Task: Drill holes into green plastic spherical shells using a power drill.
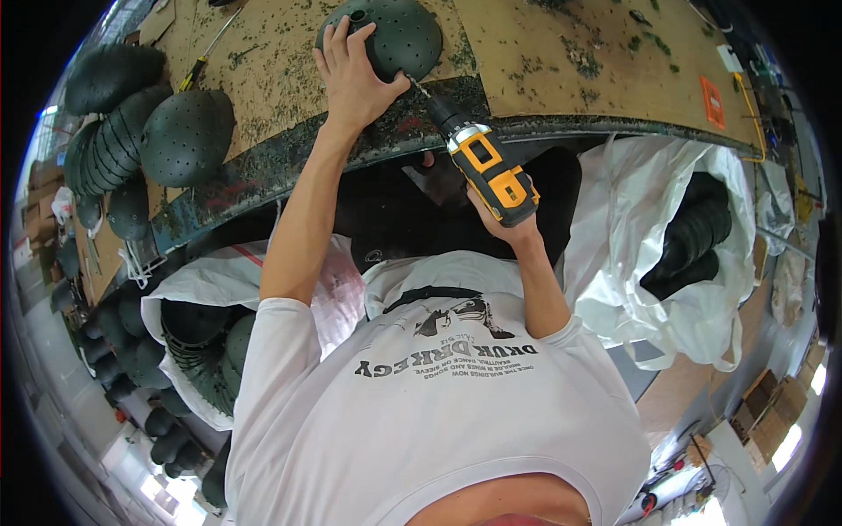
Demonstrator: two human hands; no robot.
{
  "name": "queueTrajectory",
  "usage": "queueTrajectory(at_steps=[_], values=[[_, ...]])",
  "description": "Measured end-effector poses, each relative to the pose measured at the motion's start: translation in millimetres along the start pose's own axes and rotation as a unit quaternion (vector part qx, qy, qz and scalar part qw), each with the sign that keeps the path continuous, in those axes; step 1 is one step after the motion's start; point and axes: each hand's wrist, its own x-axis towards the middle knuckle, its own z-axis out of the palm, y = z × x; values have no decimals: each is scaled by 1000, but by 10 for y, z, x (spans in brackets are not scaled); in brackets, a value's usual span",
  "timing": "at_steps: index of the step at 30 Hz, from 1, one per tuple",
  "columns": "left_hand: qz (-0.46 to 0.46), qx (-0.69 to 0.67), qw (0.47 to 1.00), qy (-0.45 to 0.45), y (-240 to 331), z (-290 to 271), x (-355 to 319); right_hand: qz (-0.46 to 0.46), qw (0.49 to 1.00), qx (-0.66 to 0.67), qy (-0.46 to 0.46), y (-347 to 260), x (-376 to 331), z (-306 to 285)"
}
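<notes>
A dark green plastic dome (pixel 405 39), dotted with small holes and with one larger round opening near its top, lies on the workbench at the far edge of the view. My left hand (pixel 355 79) grips it, fingers by the large opening and thumb against its near rim. A yellow and black cordless drill (pixel 493 167) is in my right hand (pixel 504 223), which wraps the handle from below; part of that grip is hidden under the drill body. Its thin bit (pixel 419 88) points at the dome's near edge, close to my left thumb. Contact is too small to tell.
Stacked perforated domes (pixel 180 140) stand on the bench's left, beside a yellow-handled screwdriver (pixel 195 72). Dark shavings cover the brown bench top (pixel 526 79). White sacks holding dark domes hang open at left (pixel 175 289) and right (pixel 614 237). An orange tag (pixel 712 103) lies far right.
</notes>
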Motion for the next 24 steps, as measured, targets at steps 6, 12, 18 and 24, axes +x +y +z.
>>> queueTrajectory(at_steps=[6,12,18,24], values=[[-4,-14,1000,-17,-37,1,-18,-20,1000,-20,-9,118,-50,51],[-6,-25,999,-24,-32,-8,-21,-21,1000,-21,-1,110,-30,78],[-13,-25,999,-27,-36,-12,-27,-26,1000,-16,-1,137,-2,123],[-5,-20,999,-31,-54,-6,-29,-65,997,-32,4,149,70,96]])
